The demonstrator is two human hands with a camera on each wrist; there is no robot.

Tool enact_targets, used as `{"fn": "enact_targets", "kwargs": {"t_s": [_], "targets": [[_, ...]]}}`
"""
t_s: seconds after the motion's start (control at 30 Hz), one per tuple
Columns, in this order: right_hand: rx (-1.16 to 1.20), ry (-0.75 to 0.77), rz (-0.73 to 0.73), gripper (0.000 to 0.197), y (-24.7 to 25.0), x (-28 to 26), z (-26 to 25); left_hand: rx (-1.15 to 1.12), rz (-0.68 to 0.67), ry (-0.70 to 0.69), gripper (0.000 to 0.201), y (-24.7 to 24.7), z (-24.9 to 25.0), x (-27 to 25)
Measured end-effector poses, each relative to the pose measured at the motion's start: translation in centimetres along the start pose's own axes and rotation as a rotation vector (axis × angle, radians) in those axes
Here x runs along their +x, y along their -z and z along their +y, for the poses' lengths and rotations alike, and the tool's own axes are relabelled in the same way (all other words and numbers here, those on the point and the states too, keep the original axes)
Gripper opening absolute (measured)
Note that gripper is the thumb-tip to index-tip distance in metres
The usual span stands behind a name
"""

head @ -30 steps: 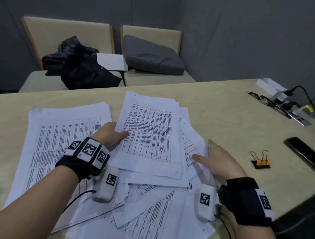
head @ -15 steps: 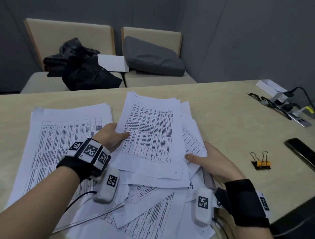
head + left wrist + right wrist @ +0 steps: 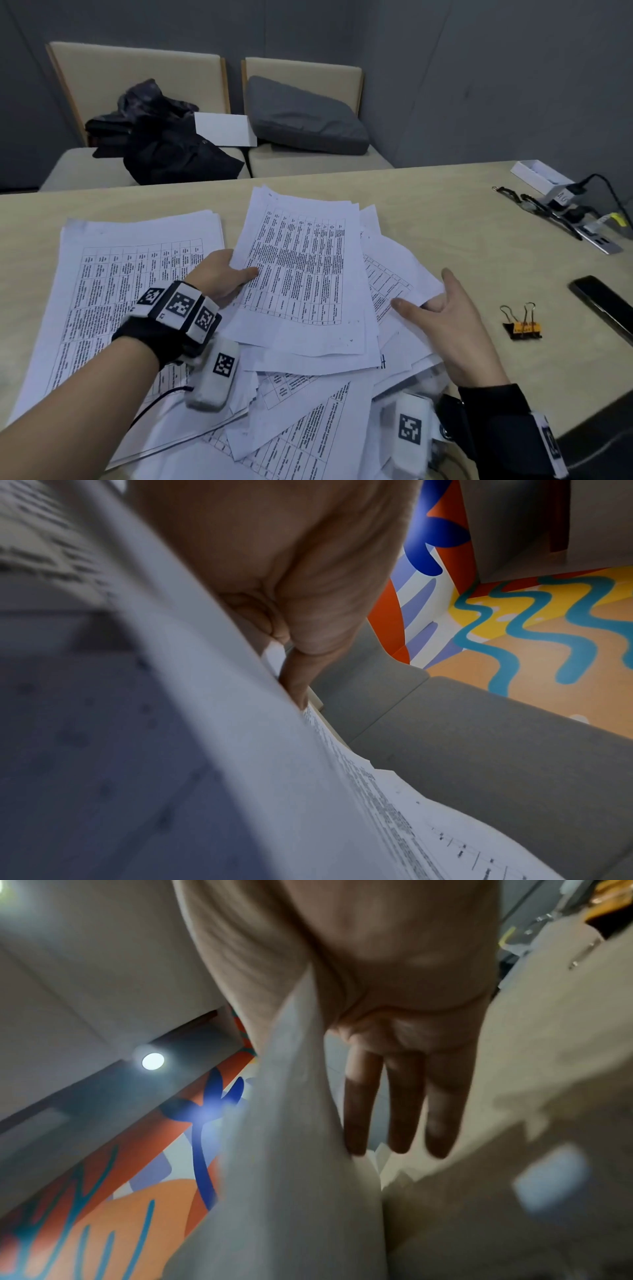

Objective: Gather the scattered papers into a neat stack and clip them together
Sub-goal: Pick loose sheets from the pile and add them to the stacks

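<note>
Printed white papers [image 3: 301,274] lie scattered in a loose, fanned pile mid-table, with more sheets [image 3: 301,428] slipping toward the near edge. My left hand [image 3: 226,274] grips the left edge of the top bundle, thumb on the print. The left wrist view shows the same left hand [image 3: 294,631] pinching the sheets [image 3: 240,750]. My right hand [image 3: 442,308] is at the pile's right edge, fingers straight and spread, thumb lying on a sheet. In the right wrist view the right hand's fingers [image 3: 400,1096] stretch flat beside the paper [image 3: 291,1177]. A black-and-orange binder clip [image 3: 522,329] lies to its right.
A squarer stack of sheets [image 3: 120,274] lies at the left on the wooden table [image 3: 462,212]. A black phone [image 3: 603,305] sits near the right edge. Cables and a white box [image 3: 537,174] are at the far right. Chairs with a grey cushion [image 3: 301,116] and dark clothes [image 3: 171,150] stand behind.
My right hand slid onto the pile's right edge with its thumb on top, then shifted slightly right and spread its fingers. The left hand kept its grip in place.
</note>
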State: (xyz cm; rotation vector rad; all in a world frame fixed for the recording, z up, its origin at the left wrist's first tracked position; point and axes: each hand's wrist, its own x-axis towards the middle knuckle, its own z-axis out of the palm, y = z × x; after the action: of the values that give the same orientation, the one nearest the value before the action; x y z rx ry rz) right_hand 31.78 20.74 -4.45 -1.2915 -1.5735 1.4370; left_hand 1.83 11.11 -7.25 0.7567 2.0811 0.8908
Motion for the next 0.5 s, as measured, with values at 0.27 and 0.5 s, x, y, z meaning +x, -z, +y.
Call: {"fn": "enact_targets", "kwargs": {"t_s": [0.27, 0.5], "targets": [[-0.015, -0.155, -0.131, 0.017, -1.3, -0.4, 1.5, -0.017, -0.006, 0.007, 0.021, 0.0, 0.1, -0.2], [-0.117, -0.102, -0.044, 0.009, -0.7, 0.6, 1.8, 0.014, 0.009, 0.003, 0.026, 0.2, 0.2, -0.5]]}}
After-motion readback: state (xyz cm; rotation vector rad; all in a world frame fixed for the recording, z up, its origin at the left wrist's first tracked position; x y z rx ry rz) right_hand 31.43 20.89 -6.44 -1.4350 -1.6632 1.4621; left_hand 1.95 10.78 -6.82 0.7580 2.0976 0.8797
